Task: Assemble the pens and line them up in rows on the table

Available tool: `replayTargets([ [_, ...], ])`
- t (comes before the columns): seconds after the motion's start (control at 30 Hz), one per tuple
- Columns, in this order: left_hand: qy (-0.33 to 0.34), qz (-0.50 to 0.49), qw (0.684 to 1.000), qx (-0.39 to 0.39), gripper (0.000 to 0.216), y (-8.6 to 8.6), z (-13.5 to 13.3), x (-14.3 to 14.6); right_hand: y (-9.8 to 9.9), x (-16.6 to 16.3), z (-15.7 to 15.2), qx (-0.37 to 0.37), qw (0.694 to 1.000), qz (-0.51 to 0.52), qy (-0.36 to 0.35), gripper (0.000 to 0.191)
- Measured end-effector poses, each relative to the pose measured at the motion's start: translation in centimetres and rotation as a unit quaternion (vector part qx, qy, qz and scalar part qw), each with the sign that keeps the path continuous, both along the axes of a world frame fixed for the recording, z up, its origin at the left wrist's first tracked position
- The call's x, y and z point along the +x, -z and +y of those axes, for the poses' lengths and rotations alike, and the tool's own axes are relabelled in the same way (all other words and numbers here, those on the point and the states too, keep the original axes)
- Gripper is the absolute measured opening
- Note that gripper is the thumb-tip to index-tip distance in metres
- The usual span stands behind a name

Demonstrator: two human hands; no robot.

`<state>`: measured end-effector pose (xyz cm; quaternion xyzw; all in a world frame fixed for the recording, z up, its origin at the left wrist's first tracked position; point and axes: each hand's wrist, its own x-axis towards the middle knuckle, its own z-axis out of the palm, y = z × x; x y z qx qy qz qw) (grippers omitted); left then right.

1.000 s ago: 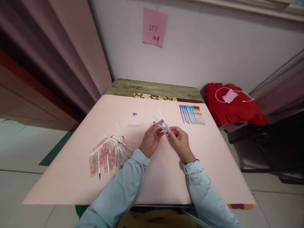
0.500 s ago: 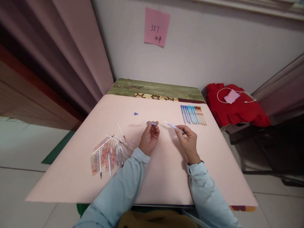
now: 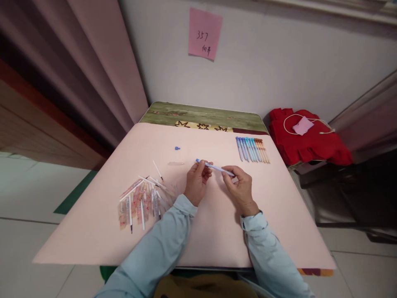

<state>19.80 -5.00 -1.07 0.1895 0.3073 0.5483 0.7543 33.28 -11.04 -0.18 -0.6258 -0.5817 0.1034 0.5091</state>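
Note:
Both my hands meet over the middle of the pink table cover (image 3: 93,231). My left hand (image 3: 197,182) pinches the blue end of a thin pen (image 3: 214,167). My right hand (image 3: 240,188) grips the pen's other end, so the pen spans between the two hands just above the cover. A small blue cap (image 3: 177,148) and a clear tube piece (image 3: 175,163) lie beyond my left hand.
A loose pile of white refills and clear wrappers (image 3: 142,196) lies at the left. A neat row of several blue and orange pens (image 3: 252,150) sits at the far right. A red cloth bundle (image 3: 307,138) rests beside the table. A pink note (image 3: 204,34) hangs on the wall.
The hands were apart half a second ago, the left with a blue piece, the right with a white refill. Now they have come together and the parts form one line between them.

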Motion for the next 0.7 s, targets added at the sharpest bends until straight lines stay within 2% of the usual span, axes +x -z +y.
replayTargets([
  [0.17, -0.004, 0.010, 1.000, -0.003, 0.024, 0.2, 0.0, 0.1, 0.2, -0.8, 0.1, 0.005, 1.000, 0.014, 0.023, 0.015],
  [0.3, -0.003, -0.005, 1.000, -0.016, 0.022, -0.1, 0.1, 0.1, 0.4, -1.1, 0.1, 0.007, 0.999, 0.022, 0.023, 0.011],
  [0.7, 0.018, -0.022, 0.999, -0.045, 0.017, -0.6, 0.0, -0.1, 0.7, -1.4, -0.1, 0.017, 0.999, 0.026, 0.032, 0.014],
])
